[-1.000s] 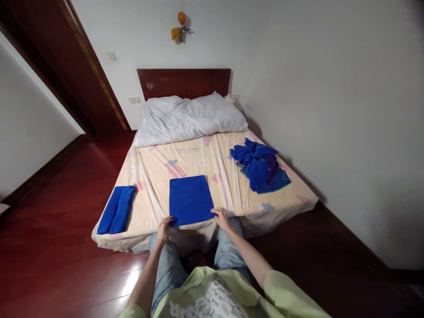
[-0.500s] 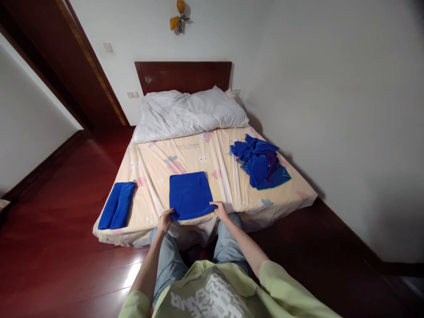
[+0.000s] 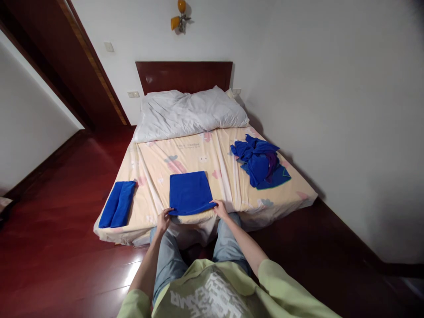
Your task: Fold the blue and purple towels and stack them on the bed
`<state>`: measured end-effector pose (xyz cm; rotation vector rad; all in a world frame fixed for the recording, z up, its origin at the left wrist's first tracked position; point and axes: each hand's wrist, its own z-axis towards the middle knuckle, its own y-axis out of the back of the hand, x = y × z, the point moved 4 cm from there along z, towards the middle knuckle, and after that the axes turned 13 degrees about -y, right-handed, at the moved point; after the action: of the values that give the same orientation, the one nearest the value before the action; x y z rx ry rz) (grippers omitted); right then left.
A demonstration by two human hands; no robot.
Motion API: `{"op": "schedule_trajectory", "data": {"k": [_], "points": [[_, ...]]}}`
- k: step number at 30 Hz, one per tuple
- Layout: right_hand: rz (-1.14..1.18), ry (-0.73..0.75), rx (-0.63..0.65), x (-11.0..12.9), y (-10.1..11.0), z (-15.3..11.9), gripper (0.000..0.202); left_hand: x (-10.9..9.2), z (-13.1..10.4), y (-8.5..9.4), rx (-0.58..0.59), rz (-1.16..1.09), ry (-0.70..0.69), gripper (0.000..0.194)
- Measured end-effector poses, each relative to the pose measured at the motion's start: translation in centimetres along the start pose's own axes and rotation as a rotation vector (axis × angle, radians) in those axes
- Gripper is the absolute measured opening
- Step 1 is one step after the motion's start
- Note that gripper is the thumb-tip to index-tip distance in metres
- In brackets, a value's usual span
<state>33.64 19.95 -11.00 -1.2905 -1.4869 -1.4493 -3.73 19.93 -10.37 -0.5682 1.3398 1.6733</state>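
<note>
At the near edge of the bed (image 3: 145,163), pinches the near left corner of a spread blue cloth (image 3: 190,190) between thumb and fingers of the left hand (image 3: 163,221), and the near right corner likewise with the right hand (image 3: 219,209). Holds the near edge in a shallow curve, with the rest flat on the bed. Could skew the cloth by moving one hand farther than the other, or let a corner slip out of so slight a grip. Could also bunch the far part by dragging over the creased sheet, or nip the sheet too from gripping so close to it. To the near left, has a folded blue cloth (image 3: 117,204) in two long, thick bands side by side, well apart from the left hand. Farther off at right, has a loose heap of blue cloths (image 3: 256,165) with a purple piece (image 3: 272,163) among them. Toward the far end, has a rumpled white cover (image 3: 192,115) below the brown headboard (image 3: 185,76). Shows no container, only fabric laid straight on the bed.
</note>
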Motion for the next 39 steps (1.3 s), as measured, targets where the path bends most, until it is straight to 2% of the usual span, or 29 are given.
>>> {"op": "schedule_trajectory", "data": {"k": [3, 9, 16, 19, 23, 31, 39], "points": [[0.012, -0.074, -0.003, -0.2, 0.0, 0.2, 0.038, -0.5, 0.1, 0.1, -0.017, -0.09, 0.01, 0.042], [-0.031, -0.051, -0.069, -0.4, 0.5, 0.8, 0.024, -1.4, 0.6, 0.1, 0.008, -0.115, 0.095, 0.036], [-0.139, -0.003, -0.13, -0.7, 1.5, 0.9, 0.035, -0.3, 0.6, -0.2, -0.059, 0.11, 0.133, 0.04], [-0.197, 0.018, -0.16, -0.7, 1.5, 0.7, 0.035, 0.1, 0.2, -0.7, -0.051, 0.103, 0.147, 0.039], [-0.165, 0.021, -0.168, -1.0, 1.2, 0.6, 0.037, 0.5, 0.0, -0.9, -0.062, 0.075, 0.168, 0.04], [-0.112, 0.003, -0.158, -2.2, 0.7, 0.9, 0.044, 0.7, -0.4, -0.5, -0.038, -0.051, 0.174, 0.05], [-0.091, 0.007, -0.168, -3.4, 1.0, 1.0, 0.046, 0.7, -0.9, -0.2, -0.012, -0.096, 0.195, 0.05]]}}
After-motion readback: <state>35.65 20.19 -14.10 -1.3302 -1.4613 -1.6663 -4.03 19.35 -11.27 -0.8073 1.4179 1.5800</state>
